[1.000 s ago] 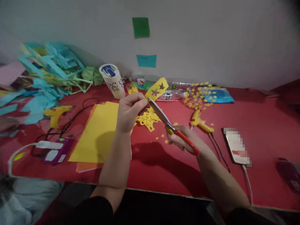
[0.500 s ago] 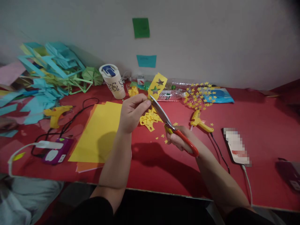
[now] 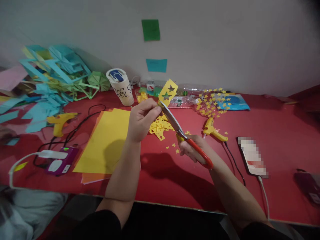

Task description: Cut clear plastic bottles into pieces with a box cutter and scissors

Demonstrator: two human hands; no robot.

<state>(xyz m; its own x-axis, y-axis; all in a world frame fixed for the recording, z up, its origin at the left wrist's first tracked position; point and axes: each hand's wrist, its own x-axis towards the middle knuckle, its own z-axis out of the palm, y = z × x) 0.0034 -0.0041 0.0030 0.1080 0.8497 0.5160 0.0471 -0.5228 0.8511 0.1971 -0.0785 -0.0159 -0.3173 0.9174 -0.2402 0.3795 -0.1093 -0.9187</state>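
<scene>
My left hand (image 3: 142,116) pinches the lower end of a yellow paper strip (image 3: 172,84), which stands up from the fingers and has two star-shaped holes. My right hand (image 3: 191,146) is wrapped round the handles of red-handled scissors (image 3: 175,124). Their blades slant up and left, and the tips touch the paper by my left fingertips. Whatever lies between the blade tips is mostly hidden by my fingers. Below the blades is a heap of yellow paper offcuts (image 3: 160,128), with a few loose yellow stars (image 3: 177,151) on the red table nearby.
Yellow and orange sheets (image 3: 100,146) lie left of my arm. A white tumbler (image 3: 122,90) and plastic bottles (image 3: 182,101) stand or lie along the wall. Right are a yellow glue gun (image 3: 215,131), star-covered clear plastic (image 3: 210,103) and a phone (image 3: 251,155). Another person's hand (image 3: 6,134) is far left.
The scissors and my right hand have shifted very slightly, with the paper strip tilting a touch. At the far left, the other person's hand and blue paper have moved a little.
</scene>
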